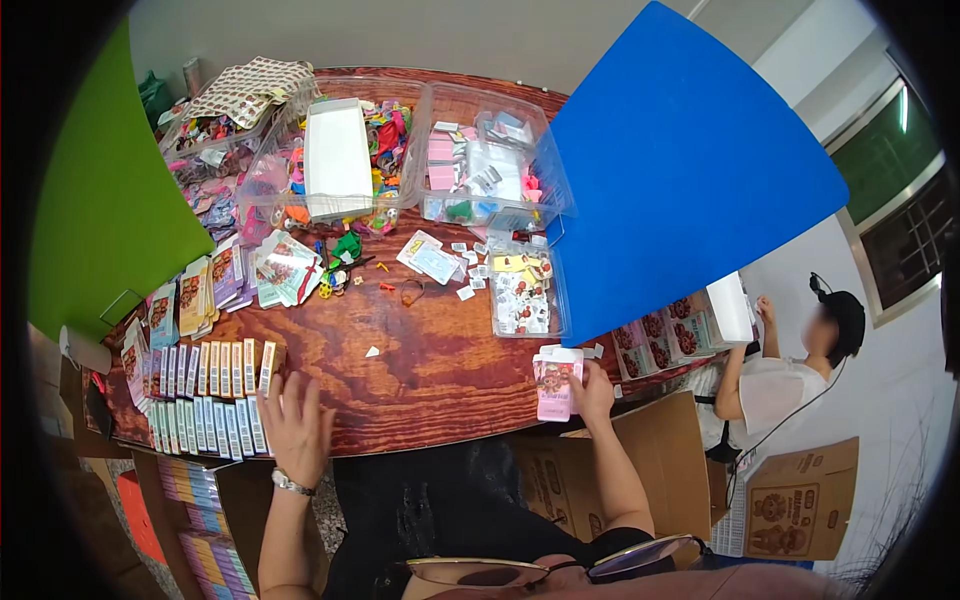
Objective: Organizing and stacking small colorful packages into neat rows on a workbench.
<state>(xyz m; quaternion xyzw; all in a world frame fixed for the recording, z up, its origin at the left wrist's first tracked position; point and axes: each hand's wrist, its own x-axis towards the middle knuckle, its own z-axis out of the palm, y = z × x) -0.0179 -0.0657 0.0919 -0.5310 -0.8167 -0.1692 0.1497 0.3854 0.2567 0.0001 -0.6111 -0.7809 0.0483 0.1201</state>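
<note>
At the table's near right edge, my right hand (597,394) is closed on a pink flat carton (553,392) with a printed picture; a white flap stands up at its top. Whether it is one carton or several cannot be told. My left hand (297,430) has its fingers stretched out and apart, palm down, beside the right end of the small boxes. Those boxes stand in two rows: orange and purple ones (225,368) behind, green and blue ones (215,428) in front. The left fingertips are close to the end boxes; touching cannot be made out.
Clear bins (420,150) of small colourful items stand at the back, one carrying a white tray (338,160). A smaller bin (528,310) holds stickers. Flat cards (288,270) lie left. Green (110,190) and blue (690,170) panels flank the table. Another person (790,380) sits right.
</note>
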